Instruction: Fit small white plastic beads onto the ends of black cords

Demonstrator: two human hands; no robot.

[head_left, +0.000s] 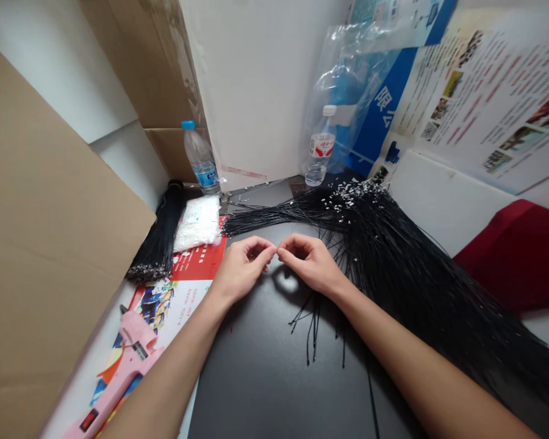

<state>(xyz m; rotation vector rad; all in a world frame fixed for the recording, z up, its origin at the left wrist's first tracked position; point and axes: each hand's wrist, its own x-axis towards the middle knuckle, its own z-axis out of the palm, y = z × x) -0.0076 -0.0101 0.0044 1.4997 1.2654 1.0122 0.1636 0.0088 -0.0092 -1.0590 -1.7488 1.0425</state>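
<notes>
My left hand [241, 268] and my right hand [312, 263] meet over the dark tabletop [265, 372], thumbs and forefingers pinched and the fingertips almost touching. What they pinch, if anything, is too small to make out. Just right of my right hand lies a large heap of thin black cords [388, 262] with small white tips [354, 194] at its far end. Some cords from it stretch leftward behind my hands, and several loose ends [315, 341] stick out below my right wrist.
At left are a pink glue gun [135, 347], a white plastic packet [199, 221] on a red printed sheet [210, 259], and another black cord bundle [165, 225]. Two plastic bottles, one blue-capped [202, 161], one white-capped [321, 149], stand behind. Cardboard [50, 244] rises at left; dark red cloth [516, 256] lies right.
</notes>
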